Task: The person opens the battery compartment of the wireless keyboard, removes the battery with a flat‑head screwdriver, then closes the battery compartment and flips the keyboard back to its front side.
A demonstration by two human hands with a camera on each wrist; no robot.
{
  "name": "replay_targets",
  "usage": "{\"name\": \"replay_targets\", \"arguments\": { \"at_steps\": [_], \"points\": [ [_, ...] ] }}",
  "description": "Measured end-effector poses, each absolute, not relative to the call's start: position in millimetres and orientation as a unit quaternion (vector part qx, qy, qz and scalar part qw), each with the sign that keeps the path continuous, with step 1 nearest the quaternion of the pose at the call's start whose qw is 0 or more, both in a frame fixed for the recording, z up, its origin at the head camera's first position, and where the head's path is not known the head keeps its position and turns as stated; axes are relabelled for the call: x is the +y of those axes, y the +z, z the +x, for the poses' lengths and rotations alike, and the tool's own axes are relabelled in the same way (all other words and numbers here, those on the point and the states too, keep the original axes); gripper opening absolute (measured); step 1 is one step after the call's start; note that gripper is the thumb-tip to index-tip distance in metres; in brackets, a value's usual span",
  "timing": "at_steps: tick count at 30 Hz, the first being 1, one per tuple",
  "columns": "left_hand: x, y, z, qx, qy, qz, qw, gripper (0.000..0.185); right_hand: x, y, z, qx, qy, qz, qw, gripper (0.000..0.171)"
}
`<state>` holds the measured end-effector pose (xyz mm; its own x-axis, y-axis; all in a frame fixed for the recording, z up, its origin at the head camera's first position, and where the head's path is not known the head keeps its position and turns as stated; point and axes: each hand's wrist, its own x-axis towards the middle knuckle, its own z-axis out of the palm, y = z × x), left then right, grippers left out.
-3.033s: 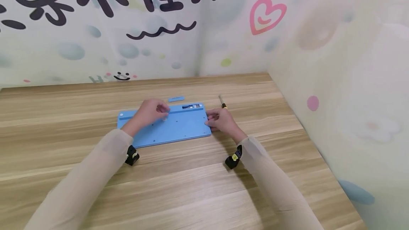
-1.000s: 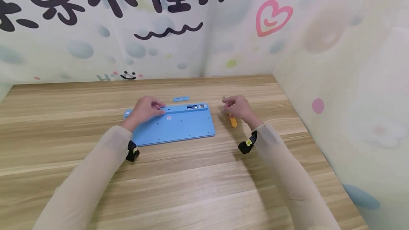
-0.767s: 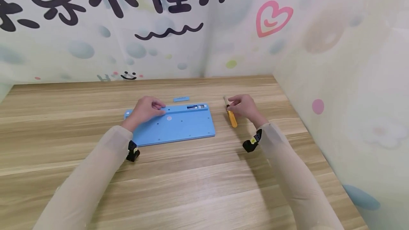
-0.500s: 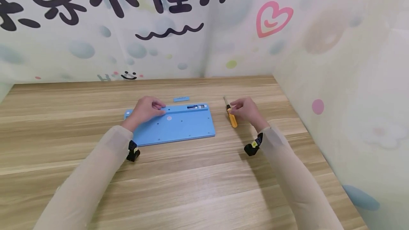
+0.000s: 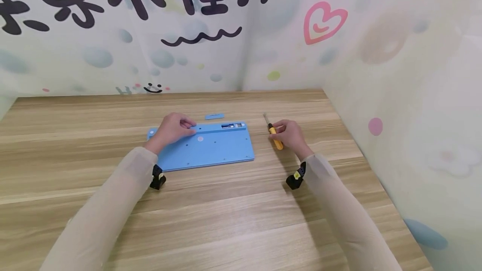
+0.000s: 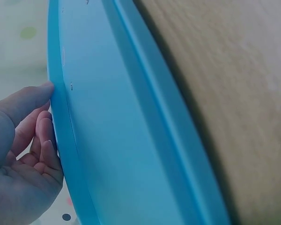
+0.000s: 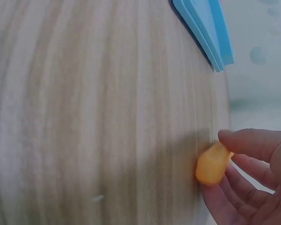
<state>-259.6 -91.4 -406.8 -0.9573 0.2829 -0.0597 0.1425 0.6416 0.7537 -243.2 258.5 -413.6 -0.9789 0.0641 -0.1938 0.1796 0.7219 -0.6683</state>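
So the blue keyboard [image 5: 205, 146] is lying face-down on the wooden table [image 5: 226, 221], back panel up, pretty much dead centre. The battery bay along its far edge looks open, and the little blue cover [image 5: 214, 116] sits on the table just behind it, apart from the keyboard. I'd call that part done.

The left hand [image 5: 171, 131] rests on the back panel near the far-left corner, fingers loosely bent and pressing down rather than wrapped around anything. In the left wrist view the fingers [image 6: 35, 140] lie right against the keyboard's edge [image 6: 65, 140], so it reads as steadying, not gripping.

The right hand [image 5: 290, 135] is off to the right of the keyboard, fingers and thumb pinched around the yellow screwdriver [image 5: 274, 136]. The handle [image 7: 210, 164] is caught between the fingertips in the right wrist view (a bit blurry, but the pinch is clear enough). The metal tip points away toward the back wall, and the tool seems to be lying on or barely off the wood. I can't tell which.

My read on progress: early-middle. Keyboard flipped, cover off, tool in hand. What's left is basically everything involving the screws. The small dark dots on the back panel look like screw holes, and I can't tell whether any are out; none are lying loose that I can see.
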Motion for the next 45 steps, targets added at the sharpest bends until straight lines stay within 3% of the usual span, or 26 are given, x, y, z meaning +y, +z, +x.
{"name": "replay_targets", "arguments": {
  "at_steps": [22,33,45],
  "points": [
    [-91,-406,-259,0.901,0.409,0.116,0.087,0.023,255,-390,-247,0.929,-0.362,0.013,0.070,0.033],
    [-91,-406,-258,0.902,0.408,0.114,0.086,0.023,252,-380,-254,0.930,-0.356,-0.069,0.053,0.031],
    [-92,-407,-259,0.903,0.407,0.110,0.086,0.023,245,-375,-261,0.928,-0.335,-0.146,0.070,0.030]
  ]
}}
